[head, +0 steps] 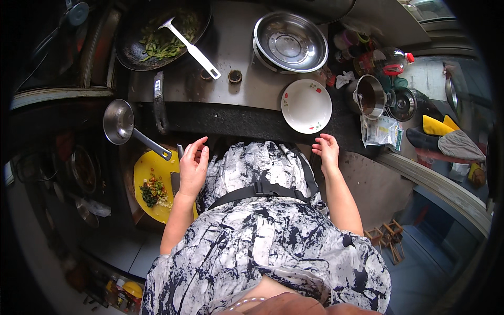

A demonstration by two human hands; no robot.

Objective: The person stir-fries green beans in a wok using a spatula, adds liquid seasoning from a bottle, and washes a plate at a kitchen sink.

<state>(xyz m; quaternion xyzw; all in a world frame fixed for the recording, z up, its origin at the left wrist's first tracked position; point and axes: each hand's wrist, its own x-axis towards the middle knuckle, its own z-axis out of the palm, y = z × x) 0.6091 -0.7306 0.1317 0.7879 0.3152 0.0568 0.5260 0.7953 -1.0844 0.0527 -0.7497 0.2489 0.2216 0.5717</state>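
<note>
My left hand hovers with nothing in it, thumb and fingers apart. Close by is a cleaver, partly hidden by the hand, on a round yellow cutting board that bears small piles of chopped greens, red chili and garlic. My right hand, its fingers loosely bent, holds nothing just below a white plate with red flower prints. A wok at the upper left contains green vegetables. A white-handled spatula lies across its rim.
A stainless steel basin sits on the steel stove top. At left a metal ladle overlaps the board's edge. To the right are a metal pot with brown liquid, a red-capped bottle and a seasoning packet.
</note>
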